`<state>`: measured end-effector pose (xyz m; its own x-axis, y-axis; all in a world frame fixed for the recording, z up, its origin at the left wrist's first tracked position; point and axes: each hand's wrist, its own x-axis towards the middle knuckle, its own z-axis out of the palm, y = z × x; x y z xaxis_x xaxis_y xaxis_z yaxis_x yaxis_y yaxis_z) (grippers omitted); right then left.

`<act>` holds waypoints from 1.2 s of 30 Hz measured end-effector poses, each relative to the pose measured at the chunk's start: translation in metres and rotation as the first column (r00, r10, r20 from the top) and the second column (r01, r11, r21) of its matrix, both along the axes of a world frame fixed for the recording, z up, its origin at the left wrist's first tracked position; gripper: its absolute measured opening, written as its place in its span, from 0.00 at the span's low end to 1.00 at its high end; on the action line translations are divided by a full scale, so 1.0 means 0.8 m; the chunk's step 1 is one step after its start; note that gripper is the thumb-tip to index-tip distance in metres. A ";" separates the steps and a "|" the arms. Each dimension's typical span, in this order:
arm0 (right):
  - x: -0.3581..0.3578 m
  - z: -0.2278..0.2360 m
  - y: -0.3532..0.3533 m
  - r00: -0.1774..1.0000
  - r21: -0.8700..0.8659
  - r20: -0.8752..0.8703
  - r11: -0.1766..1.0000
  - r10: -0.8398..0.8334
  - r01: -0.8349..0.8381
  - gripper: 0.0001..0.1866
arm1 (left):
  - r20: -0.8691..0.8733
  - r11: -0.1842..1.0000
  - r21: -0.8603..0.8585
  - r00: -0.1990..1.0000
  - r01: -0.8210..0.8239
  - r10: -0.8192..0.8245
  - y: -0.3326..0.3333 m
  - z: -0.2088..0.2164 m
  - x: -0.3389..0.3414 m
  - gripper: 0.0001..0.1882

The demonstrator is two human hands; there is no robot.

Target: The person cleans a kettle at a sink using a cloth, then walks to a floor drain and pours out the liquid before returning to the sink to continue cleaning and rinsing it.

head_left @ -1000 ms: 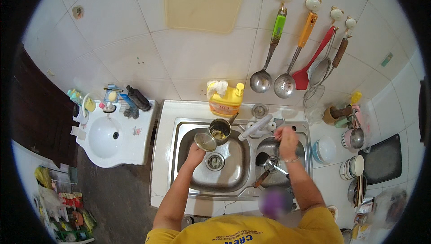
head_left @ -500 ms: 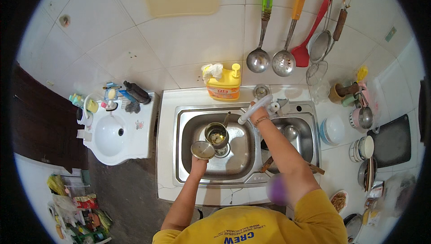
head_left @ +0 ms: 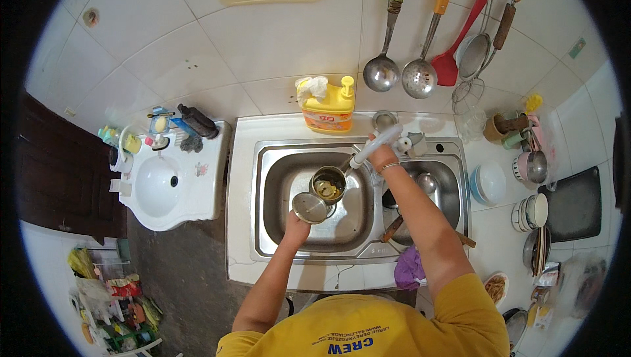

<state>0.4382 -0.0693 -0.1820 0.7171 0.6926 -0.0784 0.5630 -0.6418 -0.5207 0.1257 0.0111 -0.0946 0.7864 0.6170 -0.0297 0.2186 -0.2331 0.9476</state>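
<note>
Right hand [head_left: 384,155] has moved from over the small basin [head_left: 447,200] to the tap [head_left: 378,144].
Nearest, a purple cloth [head_left: 411,269] hangs at the counter's front edge; beyond it, the left hand [head_left: 298,227] grips a round steel disc [head_left: 309,207] overlapping the near rim of the pot [head_left: 328,171], which is within the large basin's [head_left: 280,183] outline, pale pieces inside. Its handle points toward the tap, which partly hides the right hand, so I cannot tell its grip. Farther back stands a yellow jug [head_left: 327,114].
</note>
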 end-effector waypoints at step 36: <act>-0.009 0.013 -0.007 0.996 0.042 -0.013 0.996 0.085 -0.085 0.27 | 0.072 0.984 -0.174 0.997 0.037 -0.024 -0.037 -0.029 0.045 0.11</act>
